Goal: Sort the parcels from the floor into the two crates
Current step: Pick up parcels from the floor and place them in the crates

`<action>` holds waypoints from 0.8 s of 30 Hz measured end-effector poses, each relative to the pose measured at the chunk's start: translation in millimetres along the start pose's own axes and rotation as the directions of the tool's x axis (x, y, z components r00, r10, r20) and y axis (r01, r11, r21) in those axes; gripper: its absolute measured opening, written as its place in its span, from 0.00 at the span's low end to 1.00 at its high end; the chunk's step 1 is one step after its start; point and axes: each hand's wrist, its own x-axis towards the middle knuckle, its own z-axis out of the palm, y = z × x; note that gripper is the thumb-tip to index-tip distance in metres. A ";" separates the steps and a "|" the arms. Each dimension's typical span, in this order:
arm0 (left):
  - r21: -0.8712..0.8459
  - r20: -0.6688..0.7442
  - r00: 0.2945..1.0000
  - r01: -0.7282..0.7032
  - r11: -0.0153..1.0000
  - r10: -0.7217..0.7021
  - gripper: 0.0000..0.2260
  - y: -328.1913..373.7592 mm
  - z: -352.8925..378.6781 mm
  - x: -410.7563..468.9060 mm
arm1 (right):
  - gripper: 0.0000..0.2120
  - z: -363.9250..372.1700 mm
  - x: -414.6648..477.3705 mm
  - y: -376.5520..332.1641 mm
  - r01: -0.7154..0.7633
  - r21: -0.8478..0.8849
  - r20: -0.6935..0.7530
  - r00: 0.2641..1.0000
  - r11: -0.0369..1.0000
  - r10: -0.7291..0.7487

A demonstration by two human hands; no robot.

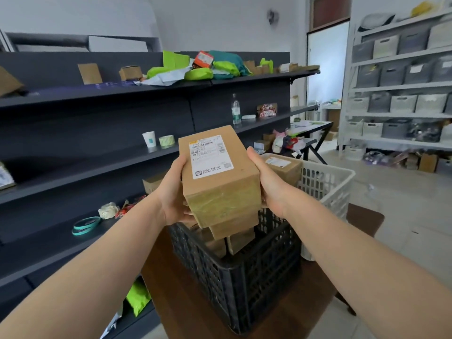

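The dark shelving unit (97, 123) runs along the left of the black crate (244, 285) and on behind it. A white rack of storage bins (401, 89) stands far off to the crate's right, across the tiled floor. The black crate sits on a brown wooden surface (190, 302). It is piled with brown parcels (234, 228) that rise above its rim. A white crate (327, 182) stands just behind it to the right, touching or nearly so, with one labelled box (283, 167) inside.

A cardboard parcel (220, 177) hangs directly above the black crate, clear of the pile, its shipping label facing up. It hides much of the pile and the near wall of the white crate. The left hand (171, 192) grasps its left side, thumb on the upper edge and fingers curled beneath. The right hand (266, 182) clasps the right side, thumb up. Its fingers are hidden behind the box.

On the shelves left of and above the black crate lie green mailer bags (198, 74), a water bottle (236, 108), a paper cup (149, 139), a tape roll (167, 140) and teal tape rings (86, 225). Another green mailer (138, 298) lies low to the crate's left.
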 end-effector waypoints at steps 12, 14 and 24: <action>-0.095 -0.230 0.973 0.001 0.996 -0.023 0.30 23.4 17.4 87.4 | 0.30 -14.4 140.0 -16.5 -0.091 0.121 0.228 0.972 0.989 0.061; -0.105 -0.272 0.961 0.015 0.994 -0.044 0.31 26.9 22.6 102.6 | 0.33 -20.0 166.0 -14.8 -0.100 0.101 0.274 0.959 0.990 0.069; -0.223 -0.449 0.883 0.040 0.974 -0.140 0.35 31.9 61.7 194.1 | 0.32 -62.8 282.6 -15.9 -0.160 0.017 0.399 0.906 0.987 0.140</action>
